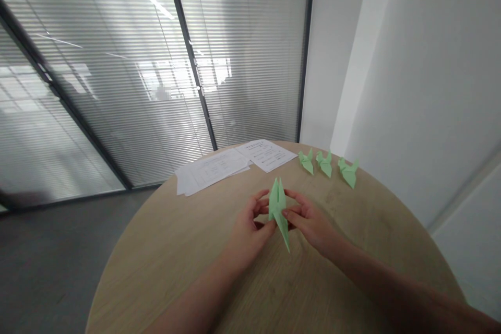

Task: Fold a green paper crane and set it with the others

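Note:
Between my two hands is a piece of folded light green origami paper (277, 206), held above the table. It is long and narrow, with two points side by side at the top and one long point slanting down toward me. My left hand (252, 224) grips its left side, thumb near the lower part and fingers behind. On the right side, my right hand (307, 219) pinches it between thumb and fingers. Parts of the fingers are hidden behind the paper.
Several printed paper sheets (213, 169) lie at the table's far side. Three folded green paper birds (324, 164) stand in a row at the back right. The round wooden table (164, 250) meets a glass partition with blinds (250, 62) and a white wall (430, 88).

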Demonstrator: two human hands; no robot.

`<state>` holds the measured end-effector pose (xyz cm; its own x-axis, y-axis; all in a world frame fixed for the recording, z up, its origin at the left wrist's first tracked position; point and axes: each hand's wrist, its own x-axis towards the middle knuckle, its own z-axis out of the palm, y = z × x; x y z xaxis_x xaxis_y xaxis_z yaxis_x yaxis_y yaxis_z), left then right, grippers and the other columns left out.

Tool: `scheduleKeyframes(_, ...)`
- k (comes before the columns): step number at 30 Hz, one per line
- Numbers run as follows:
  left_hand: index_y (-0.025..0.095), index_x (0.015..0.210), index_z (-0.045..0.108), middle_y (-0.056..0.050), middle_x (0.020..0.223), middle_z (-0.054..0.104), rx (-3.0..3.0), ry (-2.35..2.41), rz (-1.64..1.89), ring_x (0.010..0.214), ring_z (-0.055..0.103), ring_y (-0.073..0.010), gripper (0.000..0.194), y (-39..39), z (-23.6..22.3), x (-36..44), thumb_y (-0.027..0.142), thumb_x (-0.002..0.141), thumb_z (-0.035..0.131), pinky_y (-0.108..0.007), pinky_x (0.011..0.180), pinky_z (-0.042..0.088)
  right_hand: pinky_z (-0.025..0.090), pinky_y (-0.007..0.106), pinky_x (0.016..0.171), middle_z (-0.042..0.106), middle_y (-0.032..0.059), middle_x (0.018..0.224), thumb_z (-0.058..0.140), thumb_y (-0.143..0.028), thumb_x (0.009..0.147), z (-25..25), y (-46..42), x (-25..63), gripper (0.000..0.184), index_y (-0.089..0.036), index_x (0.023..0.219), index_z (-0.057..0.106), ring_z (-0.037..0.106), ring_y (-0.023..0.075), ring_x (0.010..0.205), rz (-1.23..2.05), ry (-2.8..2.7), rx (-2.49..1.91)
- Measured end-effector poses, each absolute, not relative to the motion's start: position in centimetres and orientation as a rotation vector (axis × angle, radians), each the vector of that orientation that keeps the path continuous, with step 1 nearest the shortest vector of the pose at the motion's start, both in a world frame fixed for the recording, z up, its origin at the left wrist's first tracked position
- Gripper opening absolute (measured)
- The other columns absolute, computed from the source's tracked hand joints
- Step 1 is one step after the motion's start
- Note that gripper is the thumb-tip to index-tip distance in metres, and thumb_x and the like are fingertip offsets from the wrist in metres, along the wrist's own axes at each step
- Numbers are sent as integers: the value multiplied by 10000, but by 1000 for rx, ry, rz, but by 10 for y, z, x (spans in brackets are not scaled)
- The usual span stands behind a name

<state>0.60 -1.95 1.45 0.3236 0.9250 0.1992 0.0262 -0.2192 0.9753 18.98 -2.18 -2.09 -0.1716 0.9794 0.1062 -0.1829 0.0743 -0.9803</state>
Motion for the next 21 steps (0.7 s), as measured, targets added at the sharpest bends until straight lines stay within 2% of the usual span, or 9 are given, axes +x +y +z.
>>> scheduleKeyframes(2,186,1374,515,-145,1177,739,1526,950,1116,991,700,-245,657,-17,12,6,268,772,764,-283,661,547,578,353,718,745,29,845,773,-476,825,-21,-23,189,603,-243,1344,574,718,219,759,1354,-1283,-927)
scheduleKeyframes(5,149,1354,526,-69,920,751,1466,979,1147,775,682,-191,649,-12,10,6,318,776,771,-287,629,543,567,322,691,751,57,952,727,-502,850,-20,-24,187,490,-230,1244,625,712,203,794,1331,-1328,-940)
scheduleKeyframes(9,126,1231,600,23,692,667,1372,1002,1198,622,612,-146,585,-9,12,5,335,721,797,-261,563,527,563,305,662,738,60,999,699,-495,845,-20,-25,186,505,-239,1267,591,708,196,819,1285,-1315,-957)
scheduleKeyframes(11,131,1137,642,19,679,670,1317,1021,1211,614,611,-140,506,-8,12,4,341,706,806,-246,548,517,566,296,658,727,44,983,751,-449,795,-20,-25,186,533,-248,1250,561,700,190,820,1253,-1292,-962)
scheduleKeyframes(14,144,1010,675,-15,731,714,1243,1046,1218,644,640,-145,416,-8,13,5,352,683,825,-236,542,514,560,284,629,696,15,894,814,-421,740,-23,-24,186,434,-238,1032,551,664,166,745,1214,-1285,-1000)
scheduleKeyframes(17,149,944,682,-33,760,737,1213,1054,1199,658,655,-152,397,-11,13,7,358,652,850,-244,550,529,521,266,573,625,-16,735,816,-452,742,-27,-23,185,384,-225,829,519,603,138,630,1158,-1316,-1057)
scheduleKeyframes(21,149,897,698,-59,821,765,1231,990,1131,698,674,-160,383,-16,14,9,390,651,865,-257,584,554,513,272,542,593,-23,660,800,-461,739,-27,-22,186,370,-227,752,514,581,138,575,1115,-1303,-1071)
